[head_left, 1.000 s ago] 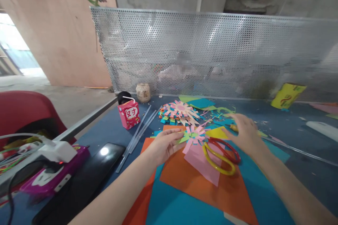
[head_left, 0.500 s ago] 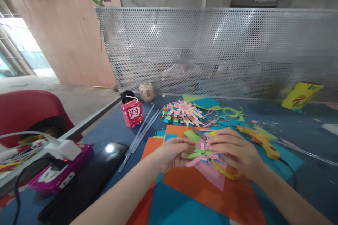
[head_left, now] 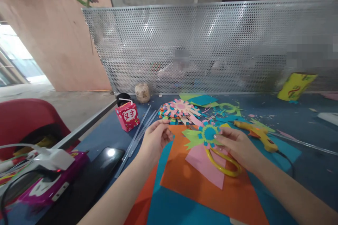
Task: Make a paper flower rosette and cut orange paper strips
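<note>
My right hand pinches the paper rosette at its right edge, over the orange sheet. Its blue round centre faces me, and its long axis runs nearly sideways, the green tails pointing left, toward my left hand, which is released, loosely curled and apart from it.

You get soft, middling light, with a blown-out opening beyond the left edge of the tabletop. Glare whitens a spot on the phone; shapes behind the mesh blur, partly pixelated.
</note>
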`<state>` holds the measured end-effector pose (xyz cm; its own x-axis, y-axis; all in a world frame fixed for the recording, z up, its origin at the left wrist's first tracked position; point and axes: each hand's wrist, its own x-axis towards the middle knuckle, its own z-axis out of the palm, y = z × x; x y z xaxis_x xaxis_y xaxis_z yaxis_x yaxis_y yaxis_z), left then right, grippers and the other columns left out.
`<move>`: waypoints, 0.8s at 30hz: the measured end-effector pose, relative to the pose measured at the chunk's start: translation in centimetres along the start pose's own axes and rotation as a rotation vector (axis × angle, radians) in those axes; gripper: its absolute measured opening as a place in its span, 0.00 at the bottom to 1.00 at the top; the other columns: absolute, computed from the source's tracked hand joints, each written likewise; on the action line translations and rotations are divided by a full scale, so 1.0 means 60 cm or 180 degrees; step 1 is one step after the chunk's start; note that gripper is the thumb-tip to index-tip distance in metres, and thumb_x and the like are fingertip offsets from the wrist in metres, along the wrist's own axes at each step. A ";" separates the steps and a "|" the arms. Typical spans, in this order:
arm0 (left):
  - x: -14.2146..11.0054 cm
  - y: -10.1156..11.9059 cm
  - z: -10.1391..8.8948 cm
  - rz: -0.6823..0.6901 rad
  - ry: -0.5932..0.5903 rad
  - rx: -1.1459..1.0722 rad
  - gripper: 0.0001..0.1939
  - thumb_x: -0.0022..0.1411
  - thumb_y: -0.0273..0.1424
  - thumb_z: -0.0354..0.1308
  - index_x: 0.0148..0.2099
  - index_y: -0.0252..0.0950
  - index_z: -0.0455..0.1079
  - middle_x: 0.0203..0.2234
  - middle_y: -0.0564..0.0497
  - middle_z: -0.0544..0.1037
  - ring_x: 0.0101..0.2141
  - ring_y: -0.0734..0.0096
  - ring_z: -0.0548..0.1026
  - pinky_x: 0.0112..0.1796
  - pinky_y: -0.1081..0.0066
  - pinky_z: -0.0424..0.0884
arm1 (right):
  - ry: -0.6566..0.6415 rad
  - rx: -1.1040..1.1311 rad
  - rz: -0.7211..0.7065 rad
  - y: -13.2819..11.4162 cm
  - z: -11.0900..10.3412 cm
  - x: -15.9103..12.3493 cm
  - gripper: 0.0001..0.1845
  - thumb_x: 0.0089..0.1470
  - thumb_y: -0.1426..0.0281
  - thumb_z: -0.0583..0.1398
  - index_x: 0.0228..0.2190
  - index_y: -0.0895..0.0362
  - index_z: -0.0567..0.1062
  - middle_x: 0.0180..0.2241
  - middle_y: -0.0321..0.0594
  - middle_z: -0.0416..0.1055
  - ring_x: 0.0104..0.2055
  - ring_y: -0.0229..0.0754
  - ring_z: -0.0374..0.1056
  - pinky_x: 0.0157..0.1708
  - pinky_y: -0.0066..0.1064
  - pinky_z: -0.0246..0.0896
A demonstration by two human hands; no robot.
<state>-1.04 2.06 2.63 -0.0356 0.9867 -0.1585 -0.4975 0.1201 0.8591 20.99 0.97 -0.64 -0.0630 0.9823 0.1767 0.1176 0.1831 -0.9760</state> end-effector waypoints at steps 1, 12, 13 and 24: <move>0.002 0.004 -0.001 0.0204 0.0070 -0.0077 0.04 0.48 0.24 0.56 0.30 0.35 0.63 0.10 0.61 0.61 0.14 0.82 0.62 0.18 0.81 0.61 | -0.0045 0.0050 0.0098 -0.001 0.002 -0.002 0.17 0.41 0.57 0.64 0.19 0.55 0.66 0.17 0.29 0.63 0.18 0.33 0.61 0.22 0.27 0.63; -0.051 -0.011 0.003 0.3752 -0.0329 0.3441 0.17 0.53 0.28 0.59 0.45 0.40 0.61 0.38 0.50 0.75 0.42 0.66 0.71 0.43 0.64 0.62 | -0.0323 0.0044 0.0095 -0.020 0.019 -0.015 0.13 0.38 0.62 0.67 0.18 0.55 0.70 0.19 0.32 0.67 0.24 0.35 0.64 0.26 0.26 0.62; -0.055 -0.014 0.005 0.3951 -0.0450 0.3720 0.18 0.53 0.29 0.60 0.46 0.39 0.61 0.38 0.50 0.75 0.43 0.65 0.71 0.44 0.63 0.60 | -0.0358 0.0038 0.0022 -0.023 0.019 -0.016 0.11 0.39 0.63 0.67 0.19 0.55 0.71 0.21 0.33 0.70 0.26 0.37 0.66 0.28 0.27 0.64; -0.076 -0.019 0.015 0.4059 -0.0659 0.4041 0.21 0.54 0.32 0.59 0.50 0.39 0.59 0.42 0.48 0.77 0.45 0.62 0.73 0.48 0.61 0.53 | -0.0145 -0.1056 -0.1906 -0.032 0.000 -0.028 0.06 0.49 0.69 0.62 0.32 0.48 0.74 0.30 0.34 0.76 0.32 0.39 0.72 0.33 0.29 0.70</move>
<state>0.48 -2.45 2.83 0.3219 0.5145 0.7948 0.6420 -0.7356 0.2162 20.88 -1.05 0.92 -0.2527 0.7064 0.6612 0.3463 0.7041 -0.6199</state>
